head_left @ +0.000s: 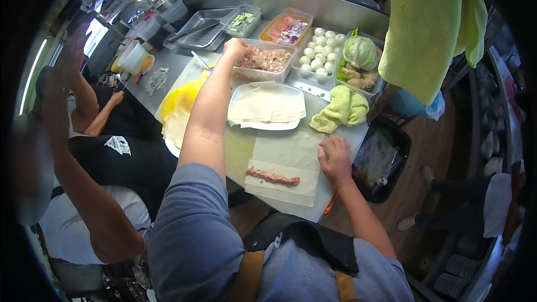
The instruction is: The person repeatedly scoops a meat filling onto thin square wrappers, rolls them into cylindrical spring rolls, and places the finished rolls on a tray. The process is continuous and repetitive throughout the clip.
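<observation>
My left hand (235, 51) reaches over the near-left end of a clear tub of minced meat (268, 59), its fingers curled down into the meat and partly hidden. My right hand (335, 159) rests on the board's right side, fingers bent in and holding nothing I can see. Left of it, a strip of minced meat (273, 177) lies along a thin pale wrapper sheet (285, 192), with another sheet (288, 148) behind it. More wrapper sheets (265, 103) are stacked on a white tray (291, 124) between the strip and the tub.
A crumpled green cloth (341, 109) sits just beyond my right hand. Behind are tubs of white eggs (321, 50), chopped onion (292, 32), cucumber (241, 19) and vegetables (361, 53). A towel (422, 28) hangs at right above a black bin (386, 162). Another person (84, 207) stands close at left.
</observation>
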Tool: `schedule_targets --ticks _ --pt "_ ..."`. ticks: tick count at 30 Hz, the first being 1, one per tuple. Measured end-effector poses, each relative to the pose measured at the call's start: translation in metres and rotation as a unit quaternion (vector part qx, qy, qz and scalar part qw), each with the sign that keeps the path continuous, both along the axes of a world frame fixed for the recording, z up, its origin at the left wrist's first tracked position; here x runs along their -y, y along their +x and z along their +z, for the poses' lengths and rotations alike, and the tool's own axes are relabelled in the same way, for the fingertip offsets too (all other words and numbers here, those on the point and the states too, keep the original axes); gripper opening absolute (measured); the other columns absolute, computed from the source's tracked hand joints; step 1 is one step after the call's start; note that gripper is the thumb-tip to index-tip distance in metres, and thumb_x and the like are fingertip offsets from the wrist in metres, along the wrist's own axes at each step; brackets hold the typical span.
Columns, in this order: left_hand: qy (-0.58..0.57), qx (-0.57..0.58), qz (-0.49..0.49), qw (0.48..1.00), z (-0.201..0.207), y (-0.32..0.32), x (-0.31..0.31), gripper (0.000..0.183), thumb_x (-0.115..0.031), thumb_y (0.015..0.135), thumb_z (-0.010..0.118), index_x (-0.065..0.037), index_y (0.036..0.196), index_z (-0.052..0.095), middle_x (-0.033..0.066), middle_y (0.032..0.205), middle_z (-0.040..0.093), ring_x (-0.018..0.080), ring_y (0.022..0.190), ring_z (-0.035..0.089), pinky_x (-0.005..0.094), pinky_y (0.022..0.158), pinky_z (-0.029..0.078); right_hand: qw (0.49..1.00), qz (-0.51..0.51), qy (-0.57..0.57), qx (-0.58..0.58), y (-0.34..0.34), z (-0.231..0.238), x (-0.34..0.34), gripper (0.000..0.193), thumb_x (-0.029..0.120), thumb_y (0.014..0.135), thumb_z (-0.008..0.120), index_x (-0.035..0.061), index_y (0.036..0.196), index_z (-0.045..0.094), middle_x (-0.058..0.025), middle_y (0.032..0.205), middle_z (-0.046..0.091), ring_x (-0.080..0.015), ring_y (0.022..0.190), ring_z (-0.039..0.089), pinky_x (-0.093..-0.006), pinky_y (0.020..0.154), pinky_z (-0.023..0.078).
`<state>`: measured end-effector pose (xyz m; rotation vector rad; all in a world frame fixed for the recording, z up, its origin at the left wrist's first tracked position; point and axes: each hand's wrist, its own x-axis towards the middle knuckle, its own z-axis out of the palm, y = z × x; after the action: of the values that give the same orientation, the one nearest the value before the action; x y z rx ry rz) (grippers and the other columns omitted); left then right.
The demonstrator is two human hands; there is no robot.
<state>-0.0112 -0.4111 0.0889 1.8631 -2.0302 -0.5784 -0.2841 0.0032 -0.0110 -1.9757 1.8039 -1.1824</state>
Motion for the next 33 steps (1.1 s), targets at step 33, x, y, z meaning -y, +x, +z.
schedule_targets --ticks 33 --pt "0.115 -0.132 -0.291 0.940 -0.038 -0.042 -0.423 0.028 -0.011 0.094 0.069 -0.003 0.120 0.073 0.0126 0.110 0.075 0.0253 0.096 0.072 0.0351 0.089 0.056 0.995 0.001 -0.090 -0.038 -0.002 -0.025 0.005 0.016 0.021 0.089 0.063 0.0072 0.094 0.068 -0.0112 0.101 0.064 -0.0326 0.104 0.056 -0.0450 0.093 0.045"
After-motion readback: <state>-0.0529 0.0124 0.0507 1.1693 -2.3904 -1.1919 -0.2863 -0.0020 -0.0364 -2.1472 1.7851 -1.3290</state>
